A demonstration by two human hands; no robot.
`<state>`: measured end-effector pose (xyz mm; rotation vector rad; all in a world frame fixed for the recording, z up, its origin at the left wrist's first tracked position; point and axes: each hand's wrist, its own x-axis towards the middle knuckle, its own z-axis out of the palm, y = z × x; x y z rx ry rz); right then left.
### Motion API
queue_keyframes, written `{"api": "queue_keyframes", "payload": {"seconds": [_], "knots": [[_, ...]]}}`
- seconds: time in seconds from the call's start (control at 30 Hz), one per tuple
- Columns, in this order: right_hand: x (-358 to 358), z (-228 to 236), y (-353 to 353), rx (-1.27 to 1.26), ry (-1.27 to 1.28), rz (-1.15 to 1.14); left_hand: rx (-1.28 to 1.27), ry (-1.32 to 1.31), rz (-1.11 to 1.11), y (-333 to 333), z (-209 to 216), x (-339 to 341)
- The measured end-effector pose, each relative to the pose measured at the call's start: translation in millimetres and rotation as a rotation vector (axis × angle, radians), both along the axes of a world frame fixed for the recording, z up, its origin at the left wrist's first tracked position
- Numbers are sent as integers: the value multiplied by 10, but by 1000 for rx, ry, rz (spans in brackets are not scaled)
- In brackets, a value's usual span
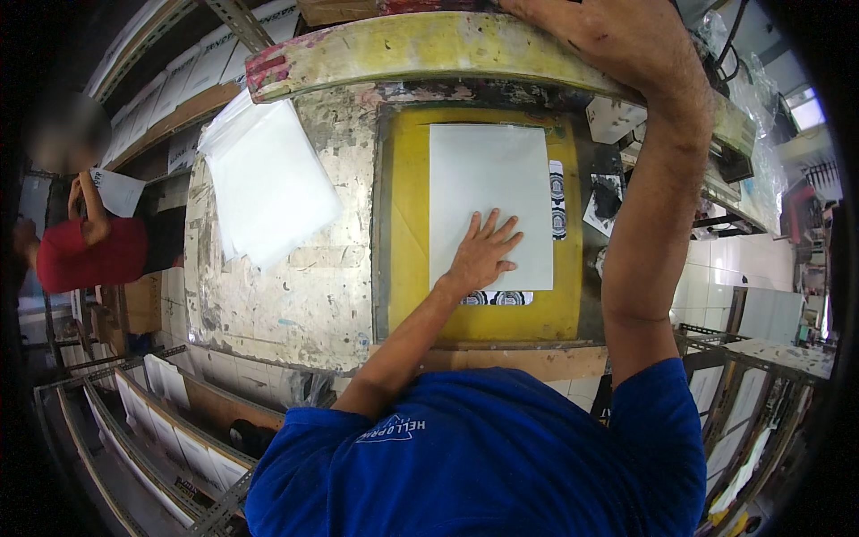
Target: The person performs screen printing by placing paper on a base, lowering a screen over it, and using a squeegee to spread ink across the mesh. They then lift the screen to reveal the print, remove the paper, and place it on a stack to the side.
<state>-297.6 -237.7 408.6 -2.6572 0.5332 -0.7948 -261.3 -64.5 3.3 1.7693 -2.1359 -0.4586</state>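
Note:
My left hand (484, 255) lies flat, fingers spread, on a blank white sheet (483, 183). The sheet rests on a yellow board (407, 268). Strips printed with dark round emblems (558, 206) show past its right and lower edges. Along the far side runs the thick, yellow-stained bar of a raised frame (385, 58), its corner marked red. My right hand (595, 31) reaches up to this bar and grips its top. The upper picture edge cuts off some of those fingers.
A stack of white sheets (268, 179) lies left on the paint-worn table (286, 313). Right of the board is a paper with a black smear (605, 201). Metal racks (170, 421) hold white panels at lower left. A person in a red shirt (94, 253) stands far left.

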Motion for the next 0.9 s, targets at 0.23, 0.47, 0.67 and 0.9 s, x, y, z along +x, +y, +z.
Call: {"api": "queue_keyframes", "payload": {"seconds": [0.23,0.47,0.67,0.9], "knots": [[-50,58,84,46,47,23,27,-12,-41,11,3,3],[-30,-97,209,-158,-67,13,-25,6,-59,4,8,49],[-254,-352,326,-114,-50,31,-457,856,447,246,876,296],[-721,-1289,1256,-228,35,-77,-617,1403,856,1274,1415,579]]}}
